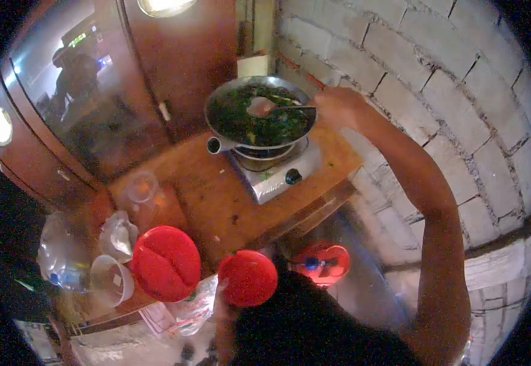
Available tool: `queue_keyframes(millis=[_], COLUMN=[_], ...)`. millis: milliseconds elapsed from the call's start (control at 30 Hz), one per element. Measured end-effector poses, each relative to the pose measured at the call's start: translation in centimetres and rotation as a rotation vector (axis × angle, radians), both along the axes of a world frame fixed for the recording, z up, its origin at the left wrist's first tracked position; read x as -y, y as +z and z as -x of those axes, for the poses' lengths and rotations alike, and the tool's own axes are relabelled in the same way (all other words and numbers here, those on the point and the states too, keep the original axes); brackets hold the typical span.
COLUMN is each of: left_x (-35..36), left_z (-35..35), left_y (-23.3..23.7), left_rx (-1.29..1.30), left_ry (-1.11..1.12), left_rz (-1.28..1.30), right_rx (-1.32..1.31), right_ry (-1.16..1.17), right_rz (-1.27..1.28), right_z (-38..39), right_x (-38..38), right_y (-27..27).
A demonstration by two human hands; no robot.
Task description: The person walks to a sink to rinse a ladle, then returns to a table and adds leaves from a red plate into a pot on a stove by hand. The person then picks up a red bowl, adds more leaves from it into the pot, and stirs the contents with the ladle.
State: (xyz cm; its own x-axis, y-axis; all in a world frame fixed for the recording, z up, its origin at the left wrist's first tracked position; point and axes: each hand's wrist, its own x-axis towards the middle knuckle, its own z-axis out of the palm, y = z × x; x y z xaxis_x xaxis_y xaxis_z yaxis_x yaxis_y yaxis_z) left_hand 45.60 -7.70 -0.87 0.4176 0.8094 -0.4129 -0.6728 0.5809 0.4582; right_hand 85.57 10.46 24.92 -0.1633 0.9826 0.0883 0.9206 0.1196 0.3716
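My right hand point(340, 108) is closed around the dark handle of a ladle point(262, 107), whose pale scoop hangs over a wok point(216, 125). Dark green leaves in liquid point(259, 131) fill the wok, which sits on a single-burner gas stove point(271, 183) with a black knob. Down near my body, my left hand point(223, 297) grips the left edge of a small red bowl point(249, 279); most of its fingers are hidden behind it.
Left of the bowl, a larger red dish point(166, 263) stands at the wooden table's point(207, 195) edge. Around it are a translucent tub point(111, 281), a plastic bag point(118, 236) and a clear cup point(141, 186). A block wall point(448, 104) borders the right side. Lower down is another red container point(339, 262).
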Motion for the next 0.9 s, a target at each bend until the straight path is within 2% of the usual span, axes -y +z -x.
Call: queue_keyframes(millis=[33, 167, 233, 367, 467, 533, 633, 767, 867, 900], left_x=[-0.1, 0.0, -0.1, 0.5, 0.1, -0.5, -0.4, -0.7, -0.8, -0.8], left_z=[0.2, 0.0, -0.4, 0.0, -0.2, -1.0, -0.3, -0.9, -1.1, -1.3], left_y=[0.9, -0.2, 0.8, -3.7, -2.5, 3.2, -1.3, -0.7, -0.8, 0.0], left_rx=[-0.074, -0.104, -0.094, -0.009, 0.049, -0.028, 0.001, 0.057, 0.060, 0.019], left_ry=[-0.006, 0.048, 0.129, 0.179, 0.185, 0.131, 0.124, 0.091, 0.082, 0.074], left_rz=[0.030, 0.017, 0.006, 0.002, 0.069, 0.094, 0.125, 0.065, -0.030, -0.029], right_rx=[-0.027, -0.037, -0.094, -0.172, -0.118, -0.107, -0.244, -0.263, -0.289, -0.200], right_ry=[-0.069, -0.035, -0.086, -0.216, -0.128, -0.036, -0.137, -0.018, -0.110, -0.147], right_rz=[0.150, 0.234, 0.238, 0.148, 0.251, 0.140, 0.123, 0.005, 0.061, 0.089], right_z=[0.8, 0.0, 0.6, -0.1, -0.3, -2.0, -2.5, -4.0, -2.5, -2.5], right_x=[-0.8, -2.4, -1.7, -1.1, 0.2, 0.6, 0.9, 1.6, 2.5, 2.6], right_y=[0.7, 1.2, 1.9, 0.2, -0.4, -2.7, -4.0, -4.6, -2.7, -2.3])
